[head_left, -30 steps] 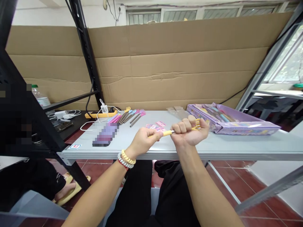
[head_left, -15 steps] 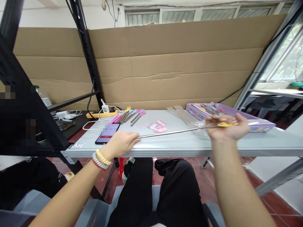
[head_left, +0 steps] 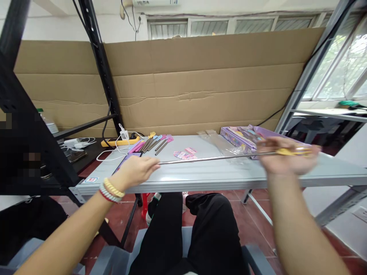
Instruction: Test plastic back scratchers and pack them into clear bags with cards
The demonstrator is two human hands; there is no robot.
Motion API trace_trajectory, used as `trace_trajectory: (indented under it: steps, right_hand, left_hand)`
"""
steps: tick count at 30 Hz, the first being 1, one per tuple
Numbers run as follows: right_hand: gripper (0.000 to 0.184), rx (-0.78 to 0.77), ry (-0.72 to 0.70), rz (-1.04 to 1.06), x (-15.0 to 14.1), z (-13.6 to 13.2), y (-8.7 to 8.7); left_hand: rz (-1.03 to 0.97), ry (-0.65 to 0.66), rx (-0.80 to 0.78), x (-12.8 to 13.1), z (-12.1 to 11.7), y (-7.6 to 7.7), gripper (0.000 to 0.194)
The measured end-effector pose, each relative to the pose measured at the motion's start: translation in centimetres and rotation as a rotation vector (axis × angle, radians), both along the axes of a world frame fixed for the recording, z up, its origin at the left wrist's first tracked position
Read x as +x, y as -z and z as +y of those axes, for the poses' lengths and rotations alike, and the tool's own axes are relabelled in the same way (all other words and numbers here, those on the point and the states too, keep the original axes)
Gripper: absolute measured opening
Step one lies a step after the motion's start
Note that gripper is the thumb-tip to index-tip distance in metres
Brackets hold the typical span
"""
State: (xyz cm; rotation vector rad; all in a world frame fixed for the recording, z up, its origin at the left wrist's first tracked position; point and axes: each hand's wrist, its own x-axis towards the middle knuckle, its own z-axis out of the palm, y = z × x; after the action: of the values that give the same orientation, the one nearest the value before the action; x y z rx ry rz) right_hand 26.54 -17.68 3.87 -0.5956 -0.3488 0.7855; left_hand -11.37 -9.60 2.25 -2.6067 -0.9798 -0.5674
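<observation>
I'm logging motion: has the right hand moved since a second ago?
Yes: the right hand has moved rightward against the purple box, toward its right end.

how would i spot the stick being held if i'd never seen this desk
Find the pale grey table in front of the brown cardboard. Above its top, a thin metal rod runs between the left hand and the right hand, which grips its yellow end. It is far longer than the short sticks bunched farther back.
</observation>
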Motion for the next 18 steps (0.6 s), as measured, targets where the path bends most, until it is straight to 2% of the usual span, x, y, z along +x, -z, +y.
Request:
trace_trajectory:
  steps: [1, 2, 5, 8, 11, 13, 16, 18]
  right_hand:
    - [0.049, 0.197, -0.032, -0.07, -2.7, 1.0, 0.5]
    - [0.045, 0.309, -0.128, -0.145, -5.5, 2.0, 0.9]
    - [0.053, 0.373, -0.363, -0.255, -13.1, 4.2, 2.4]
    - [0.061, 0.342, -0.47, -0.251, -17.4, 5.6, 4.0]
    - [0.059, 0.312, -0.575, -0.356, -18.4, 7.0, 5.5]
    - [0.051, 0.26, -0.561, -0.473, -18.0, 8.4, 5.9]
    - [0.038, 0.148, -0.421, -0.649, -15.9, 10.7, 4.9]
    - [0.032, 0.073, -0.254, -0.872, -13.4, 12.1, 3.6]
  left_hand:
    - [0.01, -0.003, -0.023, 1.8, -0.6, 0.2, 0.037]
    - [0.007, 0.0, -0.044, 3.6, -1.2, 0.3, 0.038]
    - [-0.058, -0.003, -0.126, 8.0, -2.5, 1.1, 0.036]
    - [-0.217, -0.028, -0.246, 9.8, -2.2, 1.8, 0.032]
    - [-0.402, -0.045, -0.346, 9.8, -0.6, 1.7, 0.031]
    - [-0.508, -0.013, -0.383, 9.9, 0.8, 1.2, 0.034]
    - [-0.611, 0.087, -0.429, 10.9, 2.9, 0.3, 0.031]
    - [-0.663, 0.096, -0.468, 11.7, 4.5, -0.1, 0.024]
